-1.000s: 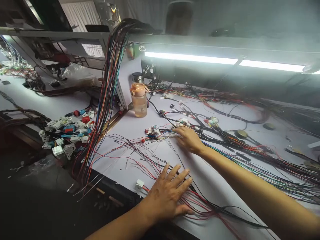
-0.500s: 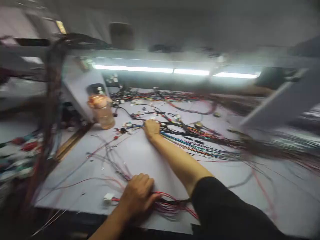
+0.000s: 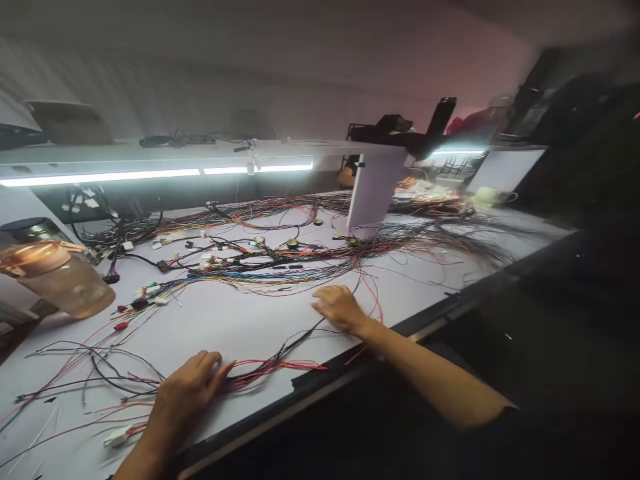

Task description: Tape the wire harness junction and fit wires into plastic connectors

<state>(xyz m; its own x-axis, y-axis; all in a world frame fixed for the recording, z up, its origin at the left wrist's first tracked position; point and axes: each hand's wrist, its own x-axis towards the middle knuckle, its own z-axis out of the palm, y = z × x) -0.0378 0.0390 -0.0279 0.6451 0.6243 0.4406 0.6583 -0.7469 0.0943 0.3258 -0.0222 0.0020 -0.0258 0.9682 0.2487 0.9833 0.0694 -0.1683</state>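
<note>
My left hand (image 3: 190, 387) lies over a bundle of red and black wires (image 3: 260, 368) near the front edge, its fingers bent round it and partly hidden. A white connector (image 3: 118, 437) on red wires sticks out beside my left wrist. My right hand (image 3: 341, 308) hovers low over the table, fingers loosely bent and apart, with no object visible between them. A black wire from the near bundle runs up to and under it. Beyond it stretches a long wire harness (image 3: 240, 270) with blue, orange and black wires and several connectors.
On the left stands a clear bottle with an orange collar (image 3: 75, 287). A white upright panel (image 3: 373, 190) divides the bench. More loose wires (image 3: 425, 233) spread to the right, near a pale mug (image 3: 487, 195). A dark edge (image 3: 320, 380) borders the white tabletop (image 3: 240, 320).
The view has turned to the right. My right hand has drawn back from the far harness to the near right side. My left hand stays on the near bundle.
</note>
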